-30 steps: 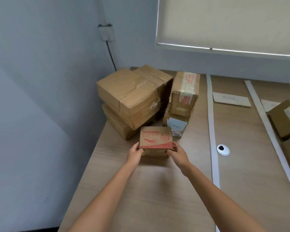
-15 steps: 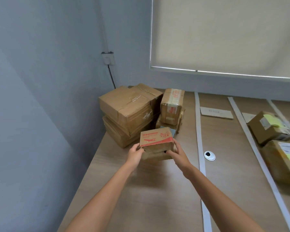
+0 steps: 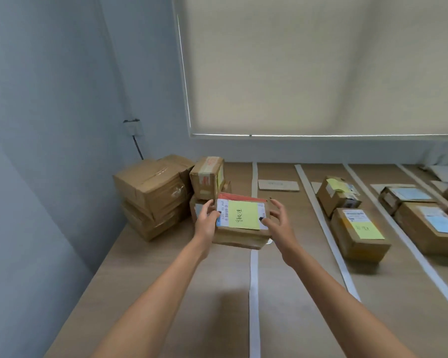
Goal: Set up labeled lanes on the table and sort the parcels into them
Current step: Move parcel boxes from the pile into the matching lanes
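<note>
Cardboard parcel with yellow note, above the desk, in both hands' grip.

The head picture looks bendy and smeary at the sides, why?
Head view: the wide lens curves the blind's edge; motion blur smears the right-hand boxes and the wall socket; the parcel between the hands stays sharper, its yellow note readable; soft light leaves a faint shadow on the table.

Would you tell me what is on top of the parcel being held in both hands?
On the held parcel lies a white shipping label, and over that a yellow sticky note with handwriting. The note covers most of the label, so that print cannot be seen.
</note>
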Demonstrator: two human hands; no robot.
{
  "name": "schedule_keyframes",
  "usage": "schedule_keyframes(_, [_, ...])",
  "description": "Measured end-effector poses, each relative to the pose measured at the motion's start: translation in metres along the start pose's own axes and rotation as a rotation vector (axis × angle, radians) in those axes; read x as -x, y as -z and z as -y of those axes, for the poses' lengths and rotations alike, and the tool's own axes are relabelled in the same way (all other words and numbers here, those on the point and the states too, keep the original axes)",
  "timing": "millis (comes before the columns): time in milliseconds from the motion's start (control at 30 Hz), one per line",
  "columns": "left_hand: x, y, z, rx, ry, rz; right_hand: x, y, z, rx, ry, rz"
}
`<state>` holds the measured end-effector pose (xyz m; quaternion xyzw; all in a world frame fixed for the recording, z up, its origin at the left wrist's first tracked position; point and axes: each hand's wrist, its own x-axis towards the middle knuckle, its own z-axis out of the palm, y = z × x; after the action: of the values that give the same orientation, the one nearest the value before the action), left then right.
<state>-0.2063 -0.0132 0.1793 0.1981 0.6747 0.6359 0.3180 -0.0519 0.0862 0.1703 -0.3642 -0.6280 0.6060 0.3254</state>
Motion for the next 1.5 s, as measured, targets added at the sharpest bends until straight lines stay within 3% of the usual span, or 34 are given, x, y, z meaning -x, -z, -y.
schedule_keyframes(133, [0.039,-0.072,0.007,-0.009,-0.005,0.046,0.022,0.072,0.001,0.02,0.067,0.021])
schedule_keyframes(367, [0.092,-0.174,0.03,-0.033,0.001,0.049,0.047,0.188,-0.02,0.054,0.022,0.03])
schedule_keyframes(633, [0.115,-0.229,0.053,-0.119,0.092,0.032,0.062,0.249,-0.046,-0.008,-0.057,0.017])
schedule_keyframes(1000, [0.097,-0.225,0.086,-0.162,0.143,0.029,0.043,0.24,-0.093,0.048,-0.216,0.035])
schedule_keyframes(1333, [0.033,-0.174,0.152,-0.181,0.291,0.043,0.011,0.163,-0.165,0.099,-0.43,-0.051])
schedule_keyframes(1500, [-0.013,-0.161,0.174,-0.17,0.287,0.041,-0.03,0.13,-0.175,0.044,-0.396,-0.101])
